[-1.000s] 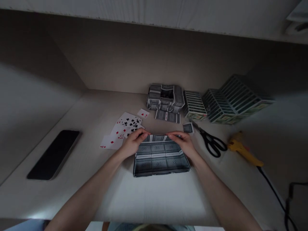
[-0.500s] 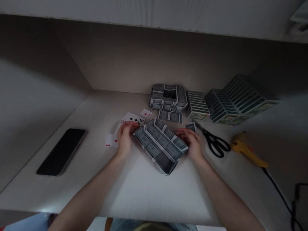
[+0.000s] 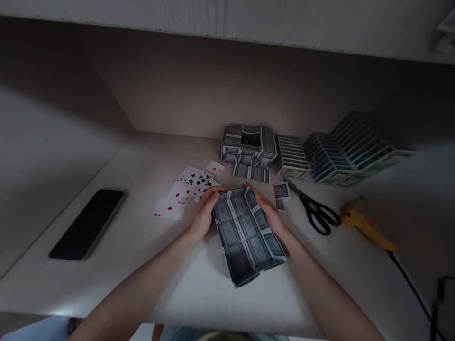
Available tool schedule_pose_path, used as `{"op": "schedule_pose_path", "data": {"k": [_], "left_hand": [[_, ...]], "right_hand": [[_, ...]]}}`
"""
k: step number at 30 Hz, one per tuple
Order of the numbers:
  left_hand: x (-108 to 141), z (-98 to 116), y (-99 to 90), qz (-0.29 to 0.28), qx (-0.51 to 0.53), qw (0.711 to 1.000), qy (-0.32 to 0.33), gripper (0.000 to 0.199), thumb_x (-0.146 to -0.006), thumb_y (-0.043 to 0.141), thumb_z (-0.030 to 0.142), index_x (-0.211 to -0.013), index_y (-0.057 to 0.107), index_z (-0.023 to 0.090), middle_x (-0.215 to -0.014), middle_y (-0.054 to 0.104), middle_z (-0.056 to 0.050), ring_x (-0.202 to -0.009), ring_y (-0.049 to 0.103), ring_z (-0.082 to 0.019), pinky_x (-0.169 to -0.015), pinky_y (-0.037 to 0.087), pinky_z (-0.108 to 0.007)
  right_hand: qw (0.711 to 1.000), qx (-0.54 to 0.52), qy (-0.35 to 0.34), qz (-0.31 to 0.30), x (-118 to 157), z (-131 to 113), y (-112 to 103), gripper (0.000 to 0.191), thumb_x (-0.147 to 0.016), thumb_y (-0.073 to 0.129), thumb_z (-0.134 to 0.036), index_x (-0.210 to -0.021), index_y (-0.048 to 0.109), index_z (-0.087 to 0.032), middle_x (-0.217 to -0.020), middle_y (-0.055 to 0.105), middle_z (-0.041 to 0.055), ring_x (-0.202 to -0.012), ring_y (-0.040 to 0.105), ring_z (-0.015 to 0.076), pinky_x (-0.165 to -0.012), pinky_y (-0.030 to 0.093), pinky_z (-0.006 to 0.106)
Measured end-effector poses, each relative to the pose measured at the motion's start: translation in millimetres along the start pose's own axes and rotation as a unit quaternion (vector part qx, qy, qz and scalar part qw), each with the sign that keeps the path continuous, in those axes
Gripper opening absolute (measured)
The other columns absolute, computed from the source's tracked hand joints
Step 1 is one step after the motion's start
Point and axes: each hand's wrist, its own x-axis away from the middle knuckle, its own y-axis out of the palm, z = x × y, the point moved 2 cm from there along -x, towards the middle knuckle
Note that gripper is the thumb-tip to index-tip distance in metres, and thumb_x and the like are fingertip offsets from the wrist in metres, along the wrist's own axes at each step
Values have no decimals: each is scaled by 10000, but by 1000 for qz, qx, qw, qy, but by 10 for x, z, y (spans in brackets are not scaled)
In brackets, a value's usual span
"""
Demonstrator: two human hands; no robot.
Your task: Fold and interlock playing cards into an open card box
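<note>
An open box made of grey patterned playing cards (image 3: 245, 232) is tilted over the front middle of the white table, its inside facing up. My left hand (image 3: 206, 213) grips its upper left corner, with the thumb at the rim. Against its right side rests my right hand (image 3: 268, 213), fingers wrapped round the upper edge and partly hidden behind it. Face-up playing cards (image 3: 170, 208) lie left of my left hand. Two small card pieces (image 3: 282, 191) are just right of my right hand.
Behind stand a grey card box with an opening (image 3: 249, 144), a flat card strip (image 3: 251, 172) and striped card structures (image 3: 330, 158). To the right lie black scissors (image 3: 318, 213) and a yellow glue gun (image 3: 368, 227) with its cable. A black phone (image 3: 87, 225) lies left.
The box has turned clockwise and come nearer to me. Both hands have closed in on its upper end, uncovering more of the face-up cards and the small pieces.
</note>
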Motion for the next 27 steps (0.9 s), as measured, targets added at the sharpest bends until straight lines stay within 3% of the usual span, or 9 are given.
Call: {"op": "schedule_pose_path", "data": {"k": [6, 13, 18, 22, 27], "left_hand": [[-33, -42, -33, -29, -39, 999, -11, 263, -797, 402, 364, -885, 597, 212, -851, 583, -5, -816, 501, -172, -716, 366, -271], [-40, -30, -18, -21, -29, 999, -14, 239, -786, 413, 320, -855, 613, 207, -828, 587, 5, -806, 497, -165, -713, 355, -263], [-90, -19, -30, -25, 2, 999, -24, 232, -775, 440, 329, -870, 608, 201, -864, 610, -1, -854, 519, -178, -749, 372, -279], [-131, -7, -71, -22, 14, 1000, -7, 264, -790, 430, 367, -930, 584, 204, -985, 604, -19, -942, 515, -191, -814, 380, -301], [-48, -11, -99, 49, 44, 998, 25, 347, -840, 354, 451, -1098, 491, 264, -1236, 475, -15, -1179, 382, -174, -963, 311, -314]], "right_hand": [[1000, 24, 11, -4, -6, -23, -3, 418, -735, 540, -476, -1101, 580, -278, -1223, 525, -22, -1206, 395, 196, -1058, 219, 381], [1000, -10, 16, -8, 13, -45, 29, 376, -746, 538, -433, -1087, 588, -280, -1203, 544, -20, -1178, 429, 213, -1041, 246, 408], [999, -17, 32, -3, 50, -69, 78, 416, -758, 493, -440, -1138, 552, -282, -1219, 528, -24, -1136, 471, 219, -979, 344, 380], [999, 8, 11, 39, 53, -48, 66, 410, -747, 504, -402, -1130, 553, -267, -1191, 553, -15, -1115, 483, 222, -970, 339, 375], [991, 71, -21, 111, 70, -58, 3, 325, -720, 530, -355, -1018, 612, -255, -1115, 603, -6, -1078, 498, 226, -967, 317, 388]]}}
